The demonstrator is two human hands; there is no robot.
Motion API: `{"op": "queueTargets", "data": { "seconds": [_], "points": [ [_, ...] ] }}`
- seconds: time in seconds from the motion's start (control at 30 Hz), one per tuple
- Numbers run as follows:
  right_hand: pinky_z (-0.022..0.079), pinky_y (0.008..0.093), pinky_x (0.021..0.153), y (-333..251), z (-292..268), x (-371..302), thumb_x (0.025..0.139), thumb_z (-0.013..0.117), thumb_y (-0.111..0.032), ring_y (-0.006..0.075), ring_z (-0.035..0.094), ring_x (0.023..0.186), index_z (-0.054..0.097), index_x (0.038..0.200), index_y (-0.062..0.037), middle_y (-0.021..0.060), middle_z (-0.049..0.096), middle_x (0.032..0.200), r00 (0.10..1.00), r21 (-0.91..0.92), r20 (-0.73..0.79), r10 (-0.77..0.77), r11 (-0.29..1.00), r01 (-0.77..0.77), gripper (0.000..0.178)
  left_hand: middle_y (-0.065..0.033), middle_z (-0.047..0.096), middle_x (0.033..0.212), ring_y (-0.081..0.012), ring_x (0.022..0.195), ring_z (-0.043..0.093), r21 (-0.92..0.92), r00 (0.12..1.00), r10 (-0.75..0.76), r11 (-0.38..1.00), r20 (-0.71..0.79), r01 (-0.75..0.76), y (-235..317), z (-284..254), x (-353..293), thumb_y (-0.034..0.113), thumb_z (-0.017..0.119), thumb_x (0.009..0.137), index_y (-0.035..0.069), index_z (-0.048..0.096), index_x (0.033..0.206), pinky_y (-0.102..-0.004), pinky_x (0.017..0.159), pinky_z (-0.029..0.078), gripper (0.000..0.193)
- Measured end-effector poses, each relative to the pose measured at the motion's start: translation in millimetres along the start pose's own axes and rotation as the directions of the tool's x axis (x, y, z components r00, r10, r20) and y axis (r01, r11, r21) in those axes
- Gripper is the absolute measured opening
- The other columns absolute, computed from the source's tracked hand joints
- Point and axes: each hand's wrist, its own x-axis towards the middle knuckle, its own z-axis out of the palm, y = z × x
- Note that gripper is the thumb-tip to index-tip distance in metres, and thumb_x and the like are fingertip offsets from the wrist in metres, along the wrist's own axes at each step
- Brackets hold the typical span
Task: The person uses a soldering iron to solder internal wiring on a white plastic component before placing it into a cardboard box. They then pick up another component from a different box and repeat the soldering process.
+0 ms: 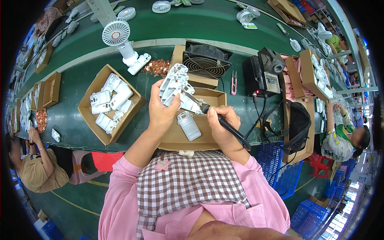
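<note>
My left hand (160, 108) is closed around a white plastic fan housing (172, 82), held up above an open cardboard box (170, 136). My right hand (222, 126) grips a soldering iron (232, 130) by its black handle. The iron's metal tip points up and left and reaches the housing's lower right side; whether it touches is too small to tell. Under my hands, one loose white housing (189, 126) lies in the box, and other white parts show between the hands, partly hidden by the iron.
A cardboard box of white housings (112, 100) stands left. Behind are a white handheld fan (120, 38), copper-coloured bits (157, 68) and a black fume fan (206, 62). Pink snips (234, 83), a black soldering station (260, 76) and a black bag (299, 122) are right. Co-workers sit both sides.
</note>
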Motion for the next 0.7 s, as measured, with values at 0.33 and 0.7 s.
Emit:
{"op": "queueTargets", "data": {
  "seconds": [0.33,0.7],
  "points": [
    [0.044,0.0229,0.053,7,-9,-9,0.086,0.065,-0.005,0.0105,0.056,0.058,0.054,0.093,-0.0012,0.0089,0.061,0.069,0.997,0.197,-0.06,-0.053,0.978,0.064,0.013,-0.0113,0.059,0.11,-0.0156,0.098,0.061,-0.57,0.953,-0.246,0.764,0.177,0.302,2,-8,2,0.005,0.061,0.086,0.002,0.041,0.124,-0.0295,0.08,0.052,0.043],
    [0.043,0.024,0.051,9,-9,-8,0.086,0.064,-0.005,0.0121,0.055,0.056,0.053,0.095,-0.0015,0.0085,0.06,0.068,0.989,0.238,-0.054,-0.14,0.96,0.149,0.015,-0.0098,0.058,0.108,-0.0131,0.095,0.059,-0.556,0.932,-0.248,0.75,0.266,0.358,-5,-7,4,0.004,0.063,0.085,0.001,0.042,0.124,-0.0272,0.082,0.051,0.045]
  ]
}}
